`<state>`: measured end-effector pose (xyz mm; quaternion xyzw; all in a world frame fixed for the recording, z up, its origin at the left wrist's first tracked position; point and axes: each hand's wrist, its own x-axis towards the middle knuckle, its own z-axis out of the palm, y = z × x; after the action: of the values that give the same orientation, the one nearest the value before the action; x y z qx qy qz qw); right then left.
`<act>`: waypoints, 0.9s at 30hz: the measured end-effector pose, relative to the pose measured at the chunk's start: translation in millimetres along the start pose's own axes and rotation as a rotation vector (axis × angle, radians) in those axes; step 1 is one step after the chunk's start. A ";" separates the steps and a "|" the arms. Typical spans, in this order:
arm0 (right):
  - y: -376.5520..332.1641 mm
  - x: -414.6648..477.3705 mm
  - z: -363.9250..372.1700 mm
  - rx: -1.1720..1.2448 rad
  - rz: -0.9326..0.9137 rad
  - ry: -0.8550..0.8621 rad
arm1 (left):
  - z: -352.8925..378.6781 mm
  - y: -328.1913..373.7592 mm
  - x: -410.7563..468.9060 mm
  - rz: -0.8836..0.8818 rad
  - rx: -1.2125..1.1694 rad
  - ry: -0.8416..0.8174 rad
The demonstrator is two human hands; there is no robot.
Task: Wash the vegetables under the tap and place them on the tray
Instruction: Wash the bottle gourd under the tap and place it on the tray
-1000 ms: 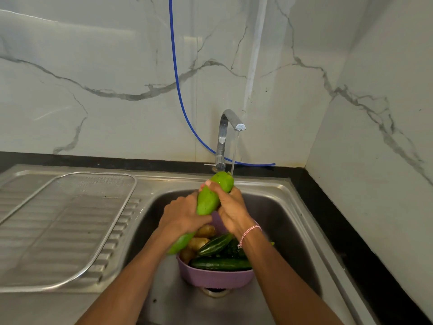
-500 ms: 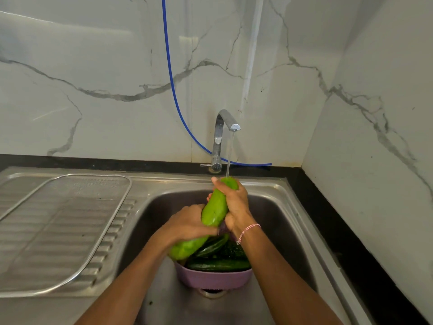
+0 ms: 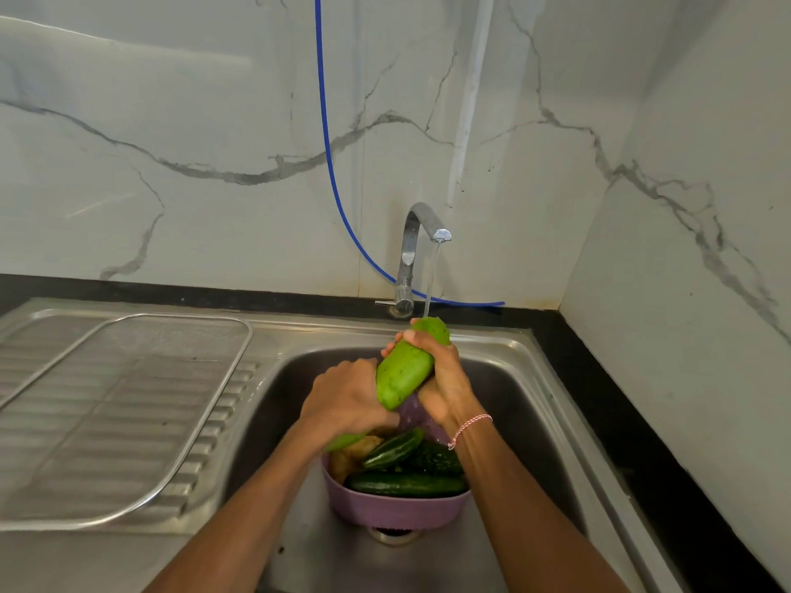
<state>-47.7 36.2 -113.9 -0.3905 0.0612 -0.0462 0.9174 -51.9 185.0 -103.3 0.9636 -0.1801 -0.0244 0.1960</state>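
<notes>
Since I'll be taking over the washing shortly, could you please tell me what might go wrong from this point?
The long light-green gourd is wet under the running steel tap, so it could slip from the grip of the left hand and right hand into the purple plastic colander. Water may also splash beyond the stainless steel sink. The wire mesh tray holds nothing yet.

Soft, even daylight; pale glare streaks down the marble wall [image 3: 471, 100], the sink rim [image 3: 492, 336] gleams, wide-angle bending warps the edges, focus crisp throughout.
</notes>
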 end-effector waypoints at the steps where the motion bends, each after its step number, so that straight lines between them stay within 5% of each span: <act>1: 0.6 -0.8 -2.0 0.020 0.017 -0.060 | -2.1 -1.6 1.1 -0.014 -0.049 -0.037; 5: 2.9 -4.5 -15.8 0.107 0.077 -0.288 | -0.1 -6.9 1.2 0.046 -0.543 -0.222; 8: 2.9 -3.0 -14.3 0.103 0.070 -0.251 | 3.7 -4.5 -1.2 0.047 -0.806 -0.317; 15: 13.6 10.0 -6.9 -0.075 -0.067 0.339 | 25.5 2.9 1.9 -0.016 -0.133 -0.020; 18: 18.2 19.1 -11.5 -0.083 -0.089 0.521 | 32.5 11.6 0.3 0.016 -0.051 0.050; 23: 10.5 13.4 -12.3 -0.045 -0.035 0.346 | 16.3 10.0 5.3 -0.053 -0.072 0.036; 27: 4.9 6.2 -8.9 0.031 -0.027 0.142 | 7.5 2.5 6.2 -0.110 -0.356 -0.054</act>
<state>-42.7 32.4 -124.1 -0.3728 0.1202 -0.0874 0.9159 -47.9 177.9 -109.0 0.9210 -0.1252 -0.0924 0.3571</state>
